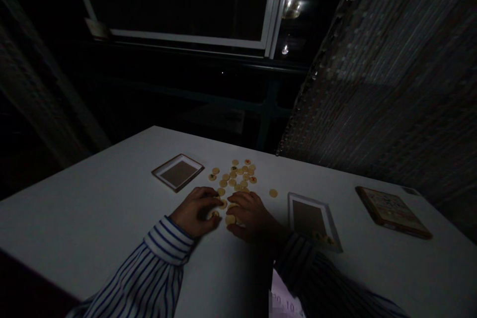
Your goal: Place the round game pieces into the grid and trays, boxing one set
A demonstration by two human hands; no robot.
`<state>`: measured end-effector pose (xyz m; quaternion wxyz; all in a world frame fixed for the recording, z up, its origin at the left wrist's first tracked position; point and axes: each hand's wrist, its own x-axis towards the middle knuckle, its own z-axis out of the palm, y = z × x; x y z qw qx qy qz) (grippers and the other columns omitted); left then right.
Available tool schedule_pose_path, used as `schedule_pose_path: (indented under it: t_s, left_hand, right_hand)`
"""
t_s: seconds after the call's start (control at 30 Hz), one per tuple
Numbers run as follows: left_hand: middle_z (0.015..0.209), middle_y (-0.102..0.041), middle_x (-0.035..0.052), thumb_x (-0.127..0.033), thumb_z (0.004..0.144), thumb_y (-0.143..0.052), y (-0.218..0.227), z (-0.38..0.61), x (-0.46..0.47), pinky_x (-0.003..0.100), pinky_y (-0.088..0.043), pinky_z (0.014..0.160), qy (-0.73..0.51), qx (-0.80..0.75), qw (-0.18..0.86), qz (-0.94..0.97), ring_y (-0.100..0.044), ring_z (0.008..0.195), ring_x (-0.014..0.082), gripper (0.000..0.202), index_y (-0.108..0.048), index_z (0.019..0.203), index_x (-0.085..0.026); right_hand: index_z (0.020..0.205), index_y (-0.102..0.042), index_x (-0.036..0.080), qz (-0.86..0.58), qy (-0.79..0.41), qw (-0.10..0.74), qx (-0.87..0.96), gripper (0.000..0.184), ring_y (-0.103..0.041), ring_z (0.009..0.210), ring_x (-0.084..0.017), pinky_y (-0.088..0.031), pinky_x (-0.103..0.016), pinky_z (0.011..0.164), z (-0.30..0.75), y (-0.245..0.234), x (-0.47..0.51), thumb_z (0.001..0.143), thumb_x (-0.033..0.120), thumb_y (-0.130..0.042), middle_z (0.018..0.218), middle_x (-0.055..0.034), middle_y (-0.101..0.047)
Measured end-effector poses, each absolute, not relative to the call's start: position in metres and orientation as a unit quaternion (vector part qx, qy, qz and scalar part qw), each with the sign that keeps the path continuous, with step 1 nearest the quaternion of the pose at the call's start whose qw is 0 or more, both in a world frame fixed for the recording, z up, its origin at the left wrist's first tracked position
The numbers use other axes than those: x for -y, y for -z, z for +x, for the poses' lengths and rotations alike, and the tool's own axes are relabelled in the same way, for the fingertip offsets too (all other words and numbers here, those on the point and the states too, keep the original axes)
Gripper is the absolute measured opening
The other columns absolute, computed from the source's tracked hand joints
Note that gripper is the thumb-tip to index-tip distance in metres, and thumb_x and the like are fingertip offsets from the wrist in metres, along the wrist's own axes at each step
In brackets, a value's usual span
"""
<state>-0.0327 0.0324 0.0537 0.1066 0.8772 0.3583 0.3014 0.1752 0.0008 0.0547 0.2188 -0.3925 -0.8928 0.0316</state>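
Round wooden xiangqi pieces (233, 175) lie scattered mid-table, some showing red or dark characters, others blank. My left hand (196, 210) rests at their near left side, fingers curved and thumb apart. Its fingertips reach a blank piece (222, 204), and a marked piece (214, 214) lies in the gap by its thumb. Facing it, my right hand (251, 213) arches over the near right pieces with fingers and thumb apart. One pale piece (230, 219) shows between that thumb and the fingers. What lies under the right palm is hidden.
A shallow box tray (166, 184) lies left on the white table (122, 198). Right of my hands, another tray (333, 221) holds a few pieces. Farther right lies a flat box with a printed top (393, 208). One piece (273, 193) sits apart. A bead curtain (372, 84) hangs behind.
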Motion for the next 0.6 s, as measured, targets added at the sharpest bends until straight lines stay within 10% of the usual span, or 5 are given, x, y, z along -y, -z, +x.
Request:
schedule_pose_path:
  t_s: [0.6]
  left_hand:
    - [0.092,-0.061,0.0074,-0.030,0.073,-0.059,-0.065,-0.014,-0.022,0.033,-0.045,0.080,-0.390,-0.305,0.073,0.866,-0.054,0.089,0.0178,0.031,-0.054,0.100,-0.017]
  right_hand:
    - [0.096,-0.064,0.016,-0.445,-0.411,0.377,0.700,0.028,-0.059,0.079,-0.015,-0.046,-0.028,0.073,0.170,-0.074,-0.002,0.082,0.032,-0.047,0.084,-0.0021,-0.067]
